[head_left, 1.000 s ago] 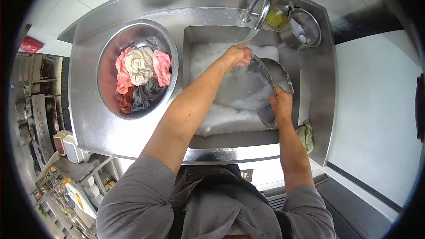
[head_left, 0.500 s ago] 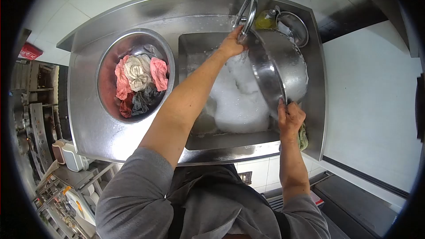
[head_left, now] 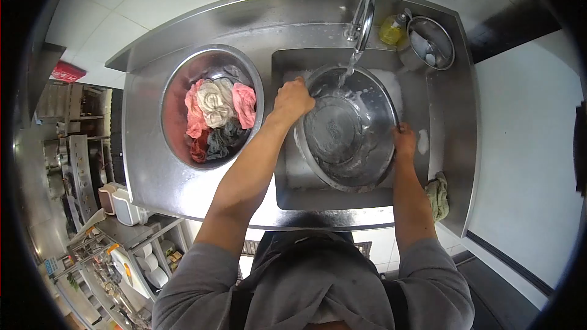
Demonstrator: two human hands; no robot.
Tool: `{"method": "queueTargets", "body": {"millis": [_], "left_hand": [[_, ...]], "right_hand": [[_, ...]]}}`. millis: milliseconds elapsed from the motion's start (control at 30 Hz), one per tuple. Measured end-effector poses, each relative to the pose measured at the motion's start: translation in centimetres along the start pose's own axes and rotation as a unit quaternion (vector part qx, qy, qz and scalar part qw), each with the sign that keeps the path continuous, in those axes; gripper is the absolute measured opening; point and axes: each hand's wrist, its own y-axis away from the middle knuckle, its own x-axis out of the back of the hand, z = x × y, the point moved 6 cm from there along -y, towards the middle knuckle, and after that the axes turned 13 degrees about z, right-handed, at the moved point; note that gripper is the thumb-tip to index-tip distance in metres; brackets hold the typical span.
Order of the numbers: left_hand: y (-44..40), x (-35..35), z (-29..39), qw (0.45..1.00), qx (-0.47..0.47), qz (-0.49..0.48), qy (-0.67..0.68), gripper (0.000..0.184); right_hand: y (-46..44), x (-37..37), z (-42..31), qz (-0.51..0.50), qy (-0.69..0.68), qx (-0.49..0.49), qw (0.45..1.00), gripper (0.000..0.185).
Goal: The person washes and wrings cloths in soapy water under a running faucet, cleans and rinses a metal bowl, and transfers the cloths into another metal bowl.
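Observation:
A large stainless steel bowl (head_left: 333, 131) sits in the sink (head_left: 286, 198) with its opening facing up. Water streams from the faucet (head_left: 365, 21) into it, and some water lies over its bottom. My left hand (head_left: 293, 99) is closed at the bowl's left rim. On the opposite side, the fingers of my right hand (head_left: 403, 140) wrap the right rim. White suds (head_left: 386, 82) show in the sink behind the bowl.
Left of the sink, a second metal bowl (head_left: 173, 88) holds pink, white and dark cloths (head_left: 216, 104). A yellow soap bottle (head_left: 391, 29) and a small metal pot (head_left: 449, 43) stand at the back right. A green cloth (head_left: 437, 195) lies at the front right.
The bowl has gone from tipped on its side to opening upward under the faucet. My left hand has come from the faucet down to the bowl's left rim. Water now runs into the bowl.

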Motion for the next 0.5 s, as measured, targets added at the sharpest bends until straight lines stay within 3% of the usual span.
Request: {"method": "queueTargets", "body": {"millis": [67, 133, 200, 267, 333, 367, 433, 500], "left_hand": [[2.0, 2.2, -0.1, 1.000, -0.004, 0.014, -0.013, 0.044], [3.6, 3.1, -0.5, 0.999, -0.004, 0.028, -0.023, 0.045], [5.1, 3.0, 0.1, 0.999, -0.031, 0.038, -0.012, 0.047], [5.7, 2.2, 0.7, 0.998, -0.040, 0.034, -0.022, 0.047], [5.6, 0.3, 1.3, 0.986, -0.132, 0.099, -0.033, 0.033], [5.3, -0.5, 1.0, 0.986, -0.126, 0.103, -0.032, 0.033], [5.0, -1.3, 2.3, 0.964, -0.231, 0.135, -0.011, 0.027], [4.1, -1.3, 3.6, 0.947, -0.270, 0.169, 0.024, 0.024]], "right_hand": [[0.2, -3.2, -2.3, -0.034, -0.001, 0.034, 0.999, 0.031], [0.6, -4.8, -7.7, 0.063, 0.007, 0.227, 0.972, 0.031], [0.6, -2.9, -16.4, 0.087, -0.164, 0.245, 0.952, 0.026], [-1.0, -4.7, -21.6, -0.106, -0.247, 0.127, 0.955, 0.027], [-1.4, -5.2, -25.0, -0.228, -0.428, -0.090, 0.870, 0.041], [-1.8, -4.8, -26.3, -0.233, -0.427, -0.086, 0.869, 0.041], [-2.4, -4.1, -27.5, -0.247, -0.434, -0.100, 0.861, 0.040], [-1.8, -3.6, -27.5, -0.271, -0.424, -0.083, 0.860, 0.038]]}}
